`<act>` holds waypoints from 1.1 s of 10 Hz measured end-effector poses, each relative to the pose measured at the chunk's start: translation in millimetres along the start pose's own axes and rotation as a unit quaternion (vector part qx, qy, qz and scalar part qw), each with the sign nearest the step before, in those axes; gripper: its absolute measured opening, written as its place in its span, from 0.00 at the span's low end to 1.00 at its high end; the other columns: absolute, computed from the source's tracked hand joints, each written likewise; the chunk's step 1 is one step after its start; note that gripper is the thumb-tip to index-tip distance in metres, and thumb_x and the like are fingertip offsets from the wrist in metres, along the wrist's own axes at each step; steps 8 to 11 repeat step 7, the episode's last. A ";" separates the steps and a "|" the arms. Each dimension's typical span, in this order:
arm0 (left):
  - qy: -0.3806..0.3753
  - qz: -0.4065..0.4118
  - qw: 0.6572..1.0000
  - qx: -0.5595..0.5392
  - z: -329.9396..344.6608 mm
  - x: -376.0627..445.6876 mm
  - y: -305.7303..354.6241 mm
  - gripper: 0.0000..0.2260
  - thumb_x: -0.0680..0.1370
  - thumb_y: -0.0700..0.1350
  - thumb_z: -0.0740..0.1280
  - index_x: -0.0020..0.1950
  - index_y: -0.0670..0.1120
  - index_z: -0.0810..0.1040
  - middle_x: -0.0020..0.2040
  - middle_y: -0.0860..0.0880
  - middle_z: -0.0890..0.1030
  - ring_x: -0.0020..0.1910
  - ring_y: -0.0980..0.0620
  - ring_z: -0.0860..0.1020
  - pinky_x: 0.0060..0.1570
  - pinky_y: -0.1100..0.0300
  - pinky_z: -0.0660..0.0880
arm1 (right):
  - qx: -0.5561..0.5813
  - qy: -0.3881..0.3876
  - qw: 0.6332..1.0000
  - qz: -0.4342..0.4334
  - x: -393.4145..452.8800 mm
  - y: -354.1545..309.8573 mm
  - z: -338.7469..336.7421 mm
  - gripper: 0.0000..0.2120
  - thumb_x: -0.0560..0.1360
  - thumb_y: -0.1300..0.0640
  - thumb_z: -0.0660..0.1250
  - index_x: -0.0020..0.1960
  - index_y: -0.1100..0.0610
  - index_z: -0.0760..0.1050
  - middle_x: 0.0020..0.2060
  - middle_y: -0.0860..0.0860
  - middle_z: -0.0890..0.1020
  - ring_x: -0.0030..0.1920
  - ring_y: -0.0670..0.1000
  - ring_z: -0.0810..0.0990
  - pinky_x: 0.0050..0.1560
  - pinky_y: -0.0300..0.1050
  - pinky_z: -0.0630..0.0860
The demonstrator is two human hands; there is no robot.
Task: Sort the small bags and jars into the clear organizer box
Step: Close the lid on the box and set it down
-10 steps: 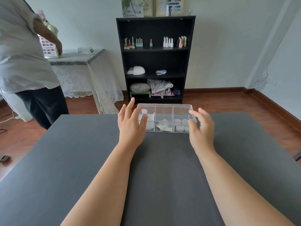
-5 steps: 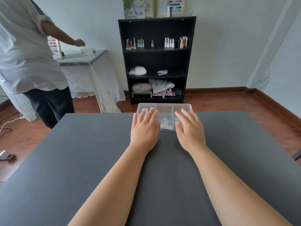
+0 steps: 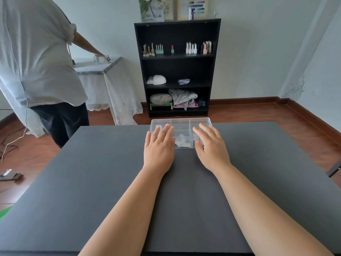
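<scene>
The clear organizer box (image 3: 181, 122) sits at the far edge of the dark grey table (image 3: 92, 182), divided into compartments. Small pale bags (image 3: 181, 144) show through its near middle compartment. My left hand (image 3: 159, 145) lies flat, palm down, over the box's left part, fingers spread. My right hand (image 3: 212, 145) lies flat over the box's right part in the same way. Neither hand holds anything. The compartments under my hands are hidden.
A person (image 3: 40, 67) in a pale shirt stands at the left, reaching to a cloth-covered side table (image 3: 103, 71). A black shelf unit (image 3: 177, 69) with small bottles stands behind the table. Cables lie on the wooden floor (image 3: 22, 156) at the left.
My hands moved from gripping the box's sides to lying flat on its top. The person at the left turned and reached toward the side table.
</scene>
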State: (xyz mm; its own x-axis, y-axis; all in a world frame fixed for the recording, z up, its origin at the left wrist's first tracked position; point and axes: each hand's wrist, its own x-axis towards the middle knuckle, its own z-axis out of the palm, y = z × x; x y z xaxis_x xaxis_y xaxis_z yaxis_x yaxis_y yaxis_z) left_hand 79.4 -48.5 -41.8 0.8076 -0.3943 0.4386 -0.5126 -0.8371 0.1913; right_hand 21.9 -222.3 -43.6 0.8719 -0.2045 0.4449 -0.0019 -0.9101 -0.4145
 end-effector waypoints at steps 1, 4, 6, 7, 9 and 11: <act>0.002 -0.003 1.000 -0.006 -2.2 -3.2 -1.3 0.20 0.84 0.49 0.50 0.76 0.50 0.61 0.77 0.51 0.63 0.77 0.45 0.55 0.74 0.48 0.45 | -0.014 -0.006 1.000 -0.007 -0.5 -1.1 -0.2 0.21 0.79 0.57 0.59 0.73 0.51 0.67 0.74 0.50 0.66 0.75 0.55 0.56 0.69 0.52 0.62; 0.003 -0.003 1.000 -0.011 -0.4 -2.8 -2.2 0.20 0.84 0.49 0.50 0.76 0.50 0.61 0.77 0.51 0.63 0.77 0.46 0.55 0.74 0.48 0.44 | -0.038 -0.011 0.999 -0.009 -2.0 0.6 0.5 0.23 0.78 0.58 0.60 0.73 0.51 0.66 0.74 0.51 0.65 0.75 0.55 0.56 0.69 0.52 0.61; 0.013 -0.004 1.000 -0.017 -3.6 -3.1 -0.8 0.21 0.83 0.49 0.51 0.77 0.50 0.60 0.79 0.51 0.59 0.78 0.45 0.48 0.73 0.47 0.39 | -0.037 0.020 0.999 -0.019 -3.4 -3.8 -2.0 0.26 0.77 0.59 0.63 0.74 0.50 0.65 0.76 0.53 0.61 0.76 0.57 0.54 0.72 0.55 0.53; 0.056 -0.003 0.998 -0.034 -10.9 -13.2 0.5 0.23 0.82 0.51 0.52 0.77 0.50 0.58 0.79 0.54 0.54 0.78 0.47 0.42 0.70 0.52 0.28 | 0.012 0.107 0.994 -0.021 -13.6 -9.3 -11.8 0.28 0.74 0.63 0.65 0.73 0.52 0.66 0.75 0.54 0.62 0.76 0.58 0.54 0.72 0.60 0.54; 0.056 -0.003 0.998 -0.034 -10.9 -13.2 0.5 0.23 0.82 0.51 0.52 0.77 0.50 0.58 0.79 0.54 0.54 0.78 0.47 0.42 0.70 0.52 0.28 | 0.012 0.107 0.994 -0.021 -13.6 -9.3 -11.8 0.28 0.74 0.63 0.65 0.73 0.52 0.66 0.75 0.54 0.62 0.76 0.58 0.54 0.72 0.60 0.54; 0.056 -0.003 0.998 -0.034 -10.9 -13.2 0.5 0.23 0.82 0.51 0.52 0.77 0.50 0.58 0.79 0.54 0.54 0.78 0.47 0.42 0.70 0.52 0.28 | 0.012 0.107 0.994 -0.021 -13.6 -9.3 -11.8 0.28 0.74 0.63 0.65 0.73 0.52 0.66 0.75 0.54 0.62 0.76 0.58 0.54 0.72 0.60 0.54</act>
